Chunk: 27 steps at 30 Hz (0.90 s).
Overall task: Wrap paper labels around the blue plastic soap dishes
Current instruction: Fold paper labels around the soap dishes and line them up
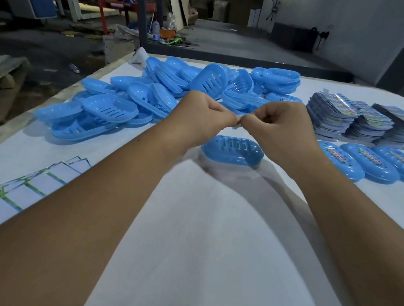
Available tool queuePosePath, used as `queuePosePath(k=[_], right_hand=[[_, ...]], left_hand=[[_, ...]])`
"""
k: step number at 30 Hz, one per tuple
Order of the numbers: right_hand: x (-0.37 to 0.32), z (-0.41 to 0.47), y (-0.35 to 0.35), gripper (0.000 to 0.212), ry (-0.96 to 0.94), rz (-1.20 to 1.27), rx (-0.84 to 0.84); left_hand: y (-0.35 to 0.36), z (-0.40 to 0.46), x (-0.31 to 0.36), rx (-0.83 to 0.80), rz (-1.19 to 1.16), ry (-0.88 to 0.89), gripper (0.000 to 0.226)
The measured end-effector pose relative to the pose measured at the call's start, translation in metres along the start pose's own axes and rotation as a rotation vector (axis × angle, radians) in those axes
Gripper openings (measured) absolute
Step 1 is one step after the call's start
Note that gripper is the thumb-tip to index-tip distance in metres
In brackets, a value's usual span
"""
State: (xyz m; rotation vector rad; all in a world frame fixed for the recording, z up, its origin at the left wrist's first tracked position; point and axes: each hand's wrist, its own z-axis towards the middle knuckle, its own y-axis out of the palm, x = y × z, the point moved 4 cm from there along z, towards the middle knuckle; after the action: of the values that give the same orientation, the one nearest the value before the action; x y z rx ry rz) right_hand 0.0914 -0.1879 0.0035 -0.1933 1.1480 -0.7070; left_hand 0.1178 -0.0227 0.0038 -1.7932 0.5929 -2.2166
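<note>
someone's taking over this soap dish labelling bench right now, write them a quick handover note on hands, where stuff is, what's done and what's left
Left hand and right hand: fingers curled, both pinching a small whitish strip between them; what it is cannot be told.
Closed blue plastic soap dish lies unlabelled on the white table, just below the hands.
Done: a row of labelled blue dishes at right, near side.
Supplies: stacks of printed paper labels at far right; flat white sheets with green lines at near left.
Left: the large heap of loose blue dish halves at the far side, none labelled.
</note>
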Motion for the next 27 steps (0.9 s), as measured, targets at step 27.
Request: queuePosePath(k=[27], right_hand=[[0.009,0.005,-0.009,0.028,0.066,-0.087,-0.006]], left_hand=[[-0.006,0.004,-0.005,0.114,-0.071,-0.109,0.020]])
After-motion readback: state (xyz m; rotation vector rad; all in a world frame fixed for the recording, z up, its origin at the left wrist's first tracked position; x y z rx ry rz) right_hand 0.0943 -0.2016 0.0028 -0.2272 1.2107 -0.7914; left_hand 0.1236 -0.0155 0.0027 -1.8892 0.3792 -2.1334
